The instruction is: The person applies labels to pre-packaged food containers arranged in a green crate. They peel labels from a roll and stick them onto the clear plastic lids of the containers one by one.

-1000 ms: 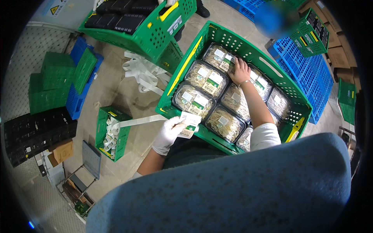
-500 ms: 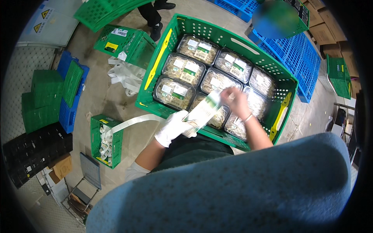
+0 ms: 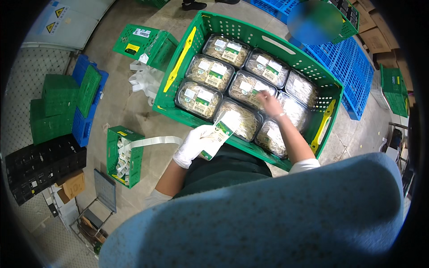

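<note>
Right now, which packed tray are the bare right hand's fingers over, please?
The center tray, with neighbors on all sides; only its label has the right hand's fingers over it.

the right hand (image 3: pixel 271 106) (fingers (image 3: pixel 264 96) blurred) partly hides a tray (image 3: pixel 245 87); one shoe (image 3: pixel 228 2) is cut off.

Left hand (image 3: pixel 195 144) is curled, right hand (image 3: pixel 271 104) outstretched.

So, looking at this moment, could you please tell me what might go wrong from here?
The white strip running between the gloved left hand and the small green crate might snag and tug at the held labels.

The right hand is at the middle tray, so the tray label could perhaps get creased or shifted.

The loose white strips on the floor may trip someone.
</note>
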Available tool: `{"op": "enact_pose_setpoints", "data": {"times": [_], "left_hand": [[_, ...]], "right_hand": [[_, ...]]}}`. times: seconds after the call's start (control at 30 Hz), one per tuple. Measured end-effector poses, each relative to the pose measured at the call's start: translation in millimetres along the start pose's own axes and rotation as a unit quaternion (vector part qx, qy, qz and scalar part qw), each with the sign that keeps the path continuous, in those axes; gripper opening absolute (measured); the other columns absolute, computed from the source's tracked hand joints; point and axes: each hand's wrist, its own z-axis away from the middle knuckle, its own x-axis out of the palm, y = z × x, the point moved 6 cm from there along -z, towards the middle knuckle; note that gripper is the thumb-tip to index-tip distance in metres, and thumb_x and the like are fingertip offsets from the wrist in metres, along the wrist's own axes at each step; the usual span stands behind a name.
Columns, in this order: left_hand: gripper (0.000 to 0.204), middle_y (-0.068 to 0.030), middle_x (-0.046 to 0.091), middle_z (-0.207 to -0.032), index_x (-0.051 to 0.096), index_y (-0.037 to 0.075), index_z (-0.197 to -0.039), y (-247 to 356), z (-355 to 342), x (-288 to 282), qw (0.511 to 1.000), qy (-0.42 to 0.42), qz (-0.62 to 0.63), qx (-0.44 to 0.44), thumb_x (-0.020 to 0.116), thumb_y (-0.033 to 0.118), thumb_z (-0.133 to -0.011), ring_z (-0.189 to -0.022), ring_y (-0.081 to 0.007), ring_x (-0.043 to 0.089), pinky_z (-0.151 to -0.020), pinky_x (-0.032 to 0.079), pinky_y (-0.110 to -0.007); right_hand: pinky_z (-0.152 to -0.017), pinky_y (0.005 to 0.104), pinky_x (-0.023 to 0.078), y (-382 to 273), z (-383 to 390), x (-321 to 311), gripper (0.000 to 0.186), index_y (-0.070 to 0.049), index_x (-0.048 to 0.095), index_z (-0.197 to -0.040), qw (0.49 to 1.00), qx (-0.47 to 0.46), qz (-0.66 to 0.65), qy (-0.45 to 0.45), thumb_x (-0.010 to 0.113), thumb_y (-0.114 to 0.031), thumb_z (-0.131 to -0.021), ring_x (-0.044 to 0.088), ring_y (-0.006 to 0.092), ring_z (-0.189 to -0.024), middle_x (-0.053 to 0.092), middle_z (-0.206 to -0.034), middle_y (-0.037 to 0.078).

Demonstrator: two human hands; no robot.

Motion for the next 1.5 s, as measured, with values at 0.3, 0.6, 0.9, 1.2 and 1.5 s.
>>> {"op": "enact_pose_setpoints", "data": {"times": [0.3,0.6,0.9,1.2,1.5], "left_hand": [[0.008,-0.0062,0.055,-0.069,0.057,-0.001,-0.081,12,-8,13,0.979,0.044,-0.100,0.173,0.056,0.007,-0.076,-0.065,-0.0107,0.051,-0.057,0.041,-0.025],[0.009,-0.0084,0.058,-0.073,0.054,-0.003,-0.083,0,17,-26,0.999,0.026,-0.040,-0.018,0.053,0.002,-0.076,-0.061,-0.0119,0.058,-0.051,0.047,-0.024],[0.022,-0.0069,0.054,-0.098,0.053,-0.005,-0.097,-7,19,-33,0.997,-0.043,-0.058,0.003,0.050,-0.004,-0.075,-0.084,-0.0106,0.052,-0.073,0.043,-0.025],[0.024,-0.0046,0.057,-0.084,0.053,-0.001,-0.102,5,-3,20,0.981,-0.031,-0.143,0.131,0.053,0.005,-0.078,-0.075,-0.0093,0.052,-0.065,0.043,-0.023],[0.018,-0.0084,0.061,-0.069,0.060,0.000,-0.083,10,-6,37,0.946,-0.122,-0.292,0.062,0.059,0.015,-0.073,-0.061,-0.0126,0.057,-0.056,0.044,-0.027]], "right_hand": [[-0.062,0.0355,0.044,-108,120,43,0.024,-0.002,0.053,-0.091,0.963,-0.262,-0.055,-0.043,0.062,-0.018,-0.074,0.053,0.0337,-0.066,0.056,-0.073,0.016],[-0.061,0.0374,0.046,-20,35,36,0.022,-0.004,0.052,-0.082,0.975,-0.155,0.159,-0.009,0.060,-0.022,-0.071,0.057,0.0298,-0.069,0.058,-0.074,0.015],[-0.056,0.0386,0.044,22,25,51,0.023,-0.010,0.048,-0.083,0.892,-0.132,0.363,0.233,0.046,-0.033,-0.081,0.059,0.0259,-0.064,0.059,-0.078,0.011],[-0.061,0.0302,0.045,-98,131,35,0.022,-0.003,0.055,-0.092,0.963,-0.259,-0.071,0.022,0.061,-0.015,-0.075,0.057,0.0237,-0.065,0.057,-0.075,0.013],[-0.062,0.0341,0.047,53,111,-71,0.019,-0.003,0.058,-0.083,0.979,-0.063,0.161,0.110,0.056,-0.020,-0.074,0.060,0.0273,-0.070,0.061,-0.074,0.016]]}}
